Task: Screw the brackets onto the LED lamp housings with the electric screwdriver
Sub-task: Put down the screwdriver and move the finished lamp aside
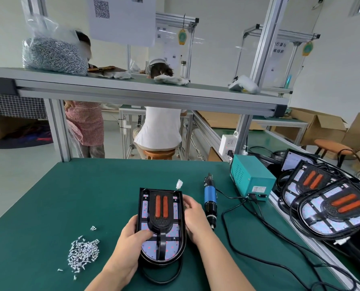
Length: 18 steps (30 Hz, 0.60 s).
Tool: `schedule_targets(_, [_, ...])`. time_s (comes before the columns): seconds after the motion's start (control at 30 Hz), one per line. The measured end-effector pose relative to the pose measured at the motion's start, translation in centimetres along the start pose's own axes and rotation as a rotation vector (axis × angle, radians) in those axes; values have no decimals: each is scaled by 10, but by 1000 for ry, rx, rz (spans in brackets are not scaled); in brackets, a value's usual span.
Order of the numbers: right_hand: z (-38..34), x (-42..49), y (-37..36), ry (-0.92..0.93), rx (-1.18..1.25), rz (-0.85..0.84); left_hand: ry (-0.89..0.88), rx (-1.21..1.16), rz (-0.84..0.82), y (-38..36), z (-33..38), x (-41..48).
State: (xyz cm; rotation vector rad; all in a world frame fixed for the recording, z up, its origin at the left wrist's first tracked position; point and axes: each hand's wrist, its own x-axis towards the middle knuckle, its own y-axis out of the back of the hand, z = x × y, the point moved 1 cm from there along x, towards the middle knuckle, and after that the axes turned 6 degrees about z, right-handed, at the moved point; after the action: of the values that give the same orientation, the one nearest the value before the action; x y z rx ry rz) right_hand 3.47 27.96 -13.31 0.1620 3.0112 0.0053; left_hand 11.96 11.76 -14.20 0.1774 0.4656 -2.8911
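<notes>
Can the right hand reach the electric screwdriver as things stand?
Probably yes: the electric screwdriver lies just right of the right hand, nothing between them; it must first release the lamp housing.

- A factory workroom where lamps get put together.
- A green work table point(69, 206) stands under a metal-frame shelf point(132, 89).
- A big bag of screws point(53, 55) sits on the shelf; a heap of screws point(83, 253) lies on the table.
- An electric screwdriver point(210, 202) is wired to a power box point(252, 179).
- Matching lamp housings point(332, 208) are stacked at the right.
- Cardboard boxes point(321, 124) stand behind.
</notes>
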Motion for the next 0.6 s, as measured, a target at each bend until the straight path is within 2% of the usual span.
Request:
schedule_targets(0.1, [-10, 10, -2, -12, -79, -128, 8, -73, 18, 3, -1, 2])
schedule_targets(0.23, [-9, 30, -9, -25, -237, -56, -14, -119, 38, 4, -3, 4])
schedule_targets(0.37, [-10, 23, -14, 209, -461, -65, -67, -135, 116, 2, -6, 8])
schedule_targets(0.5, [-19, 22, -12, 391, -424, -1, -151, -97, 124, 1, -7, 11])
schedule_targets(0.6, [-33, 13, -16, 393, -210, 17, -182, -102, 116, -1, -9, 12])
